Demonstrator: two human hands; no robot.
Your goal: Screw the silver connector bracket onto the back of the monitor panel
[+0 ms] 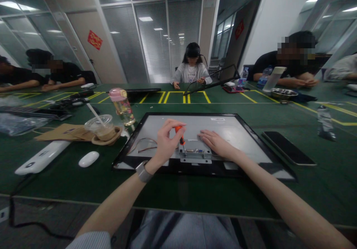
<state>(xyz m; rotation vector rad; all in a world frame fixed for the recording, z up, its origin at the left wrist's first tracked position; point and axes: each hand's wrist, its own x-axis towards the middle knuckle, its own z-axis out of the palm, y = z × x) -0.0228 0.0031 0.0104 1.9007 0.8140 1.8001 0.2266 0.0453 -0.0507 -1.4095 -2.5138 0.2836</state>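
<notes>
My left hand [167, 135] grips an orange and black screwdriver [181, 139] from above, its fingers closed around the handle. The screwdriver stands nearly upright, its shaft pointing down at the left end of a metal bracket with display connectors [196, 155]. Spread over the right side of the bracket's metal cover, my right hand [214, 141] lies flat with its fingers stretched out. Both hands are over a flat display panel [237, 133], silver-grey with a black frame, lying on the green table. Thin cables [145, 147] lie on the panel left of my left hand. The screwdriver's tip is too small to make out.
On the left are a white mouse [89, 159], a white power bank [41, 158], an iced drink cup [99, 125] and a pink-lidded bottle [122, 107]. A black phone [288, 148] lies right of the panel. Across the table, a person [192, 68] holds a black frame.
</notes>
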